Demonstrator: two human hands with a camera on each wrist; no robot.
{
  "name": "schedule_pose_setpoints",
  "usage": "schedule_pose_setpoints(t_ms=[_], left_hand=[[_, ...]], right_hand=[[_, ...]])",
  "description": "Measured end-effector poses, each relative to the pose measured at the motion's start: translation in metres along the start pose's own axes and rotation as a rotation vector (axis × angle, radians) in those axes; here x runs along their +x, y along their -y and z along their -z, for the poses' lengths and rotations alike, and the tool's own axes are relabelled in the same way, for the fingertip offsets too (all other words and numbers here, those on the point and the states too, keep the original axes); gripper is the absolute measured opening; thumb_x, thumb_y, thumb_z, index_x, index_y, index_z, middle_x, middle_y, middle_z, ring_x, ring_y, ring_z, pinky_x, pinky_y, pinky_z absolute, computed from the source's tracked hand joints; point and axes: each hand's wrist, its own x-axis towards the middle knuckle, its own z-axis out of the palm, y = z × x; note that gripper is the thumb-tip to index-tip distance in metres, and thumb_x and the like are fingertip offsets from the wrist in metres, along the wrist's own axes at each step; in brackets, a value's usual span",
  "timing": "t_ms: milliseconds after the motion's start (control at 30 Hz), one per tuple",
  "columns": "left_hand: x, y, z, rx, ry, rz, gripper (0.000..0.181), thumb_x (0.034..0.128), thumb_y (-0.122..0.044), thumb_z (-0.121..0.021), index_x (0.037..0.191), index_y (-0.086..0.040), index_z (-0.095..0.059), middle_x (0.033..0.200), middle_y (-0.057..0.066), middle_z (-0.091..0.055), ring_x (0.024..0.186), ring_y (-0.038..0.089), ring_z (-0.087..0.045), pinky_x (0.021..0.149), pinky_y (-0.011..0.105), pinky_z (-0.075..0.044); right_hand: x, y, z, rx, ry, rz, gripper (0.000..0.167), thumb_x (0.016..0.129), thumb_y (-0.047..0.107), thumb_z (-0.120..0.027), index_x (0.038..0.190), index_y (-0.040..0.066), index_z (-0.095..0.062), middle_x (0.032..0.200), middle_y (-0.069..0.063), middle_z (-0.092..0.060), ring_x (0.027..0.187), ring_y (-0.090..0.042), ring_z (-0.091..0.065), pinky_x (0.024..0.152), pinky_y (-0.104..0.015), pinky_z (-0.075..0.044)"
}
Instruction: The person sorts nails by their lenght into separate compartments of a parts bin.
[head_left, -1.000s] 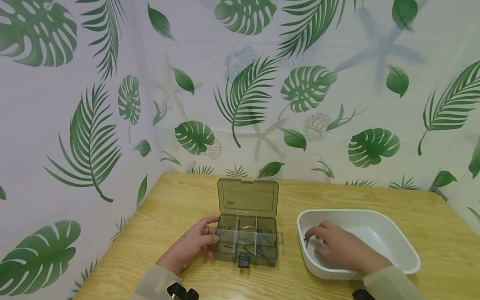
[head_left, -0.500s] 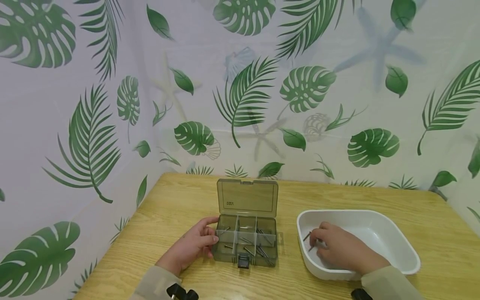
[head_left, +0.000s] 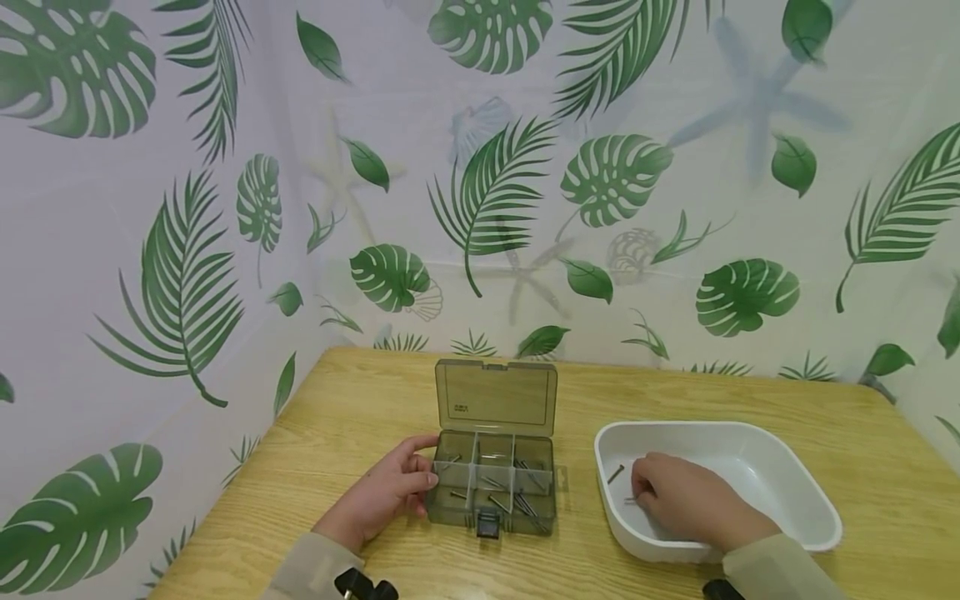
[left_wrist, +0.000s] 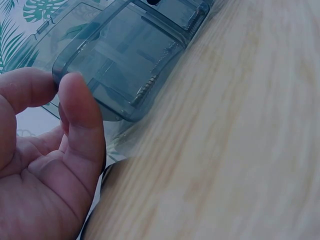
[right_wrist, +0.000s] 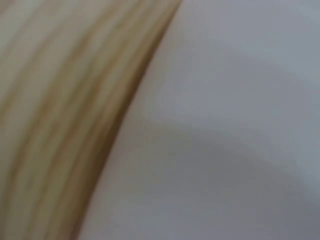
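Note:
My left hand (head_left: 390, 486) grips the left side of a smoky clear compartment box (head_left: 453, 515), thumb in front and fingers behind. The box's lid (head_left: 495, 396) stands raised at the back. Several screws (head_left: 525, 504) lie in its compartments. In the left wrist view, thumb and forefinger pinch a corner of the box (left_wrist: 125, 55). My right hand (head_left: 682, 500) is inside a white tray (head_left: 750, 429), its fingers curled and their tips partly hidden. It seems to pinch a screw (head_left: 629, 501), whose end pokes out at the thumb. Another screw (head_left: 616, 474) lies left of the hand.
Box and tray stand side by side on a wood-grain table (head_left: 352, 400), a strip of tabletop between them. A leaf-printed cloth (head_left: 637, 83) closes off the back and left. The right wrist view shows only the tray's blurred wall (right_wrist: 200, 160) and the tabletop (right_wrist: 45, 100).
In the tray my right hand has drawn slightly right and its fingers have curled in, uncovering the screw on the left. My left hand and the box have stayed put.

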Motion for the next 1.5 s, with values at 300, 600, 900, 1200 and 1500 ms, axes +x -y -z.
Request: schedule_pose_setpoints(t_ms=[300, 600, 900, 1200, 1500], left_hand=[[0.001, 0.003, -0.001, -0.003, -0.003, 0.001, 0.065, 0.1008, -0.008, -0.060, 0.158, -0.008, -0.027, 0.098, 0.007, -0.048, 0.066, 0.016, -0.044, 0.062, 0.032, -0.053], [0.000, 0.002, -0.002, -0.004, -0.005, 0.007, 0.065, 0.1011, -0.008, -0.059, 0.158, -0.008, -0.027, 0.098, 0.007, -0.048, 0.067, 0.016, -0.043, 0.062, 0.032, -0.053], [0.001, 0.000, -0.003, 0.004, 0.001, 0.003, 0.064, 0.1014, -0.006, -0.058, 0.158, -0.007, -0.027, 0.097, 0.007, -0.048, 0.067, 0.016, -0.043, 0.063, 0.033, -0.053], [0.001, -0.002, -0.003, 0.020, -0.011, -0.006, 0.064, 0.1013, -0.007, -0.058, 0.158, -0.006, -0.027, 0.098, 0.007, -0.048, 0.070, 0.016, -0.045, 0.063, 0.033, -0.053], [0.000, 0.001, -0.002, 0.022, -0.009, -0.004, 0.064, 0.1008, -0.006, -0.058, 0.158, -0.007, -0.027, 0.098, 0.007, -0.048, 0.070, 0.016, -0.047, 0.063, 0.032, -0.053]], right_hand=[[0.000, 0.006, 0.013, 0.066, -0.132, 0.016, 0.007, 0.097, 0.011, -0.066, 0.097, 0.018, -0.067, 0.094, 0.008, -0.065, 0.085, -0.013, -0.061, 0.076, -0.040, -0.052], [0.007, 0.029, 0.022, 0.111, -0.246, 0.081, 0.016, 0.099, 0.010, -0.062, 0.101, 0.021, -0.073, 0.094, 0.011, -0.062, 0.081, -0.006, -0.058, 0.069, -0.033, -0.051], [0.018, 0.057, 0.023, 0.105, -0.293, 0.123, 0.014, 0.098, 0.011, -0.064, 0.099, 0.023, -0.072, 0.091, 0.013, -0.059, 0.078, -0.004, -0.056, 0.067, -0.031, -0.051], [0.037, 0.094, 0.019, 0.119, -0.295, 0.190, 0.011, 0.096, 0.010, -0.067, 0.097, 0.020, -0.072, 0.091, 0.012, -0.059, 0.081, -0.006, -0.058, 0.069, -0.032, -0.052], [0.059, 0.138, 0.011, 0.091, -0.257, 0.243, 0.011, 0.097, 0.013, -0.064, 0.100, 0.018, -0.074, 0.092, 0.010, -0.061, 0.075, -0.007, -0.053, 0.066, -0.030, -0.050]])
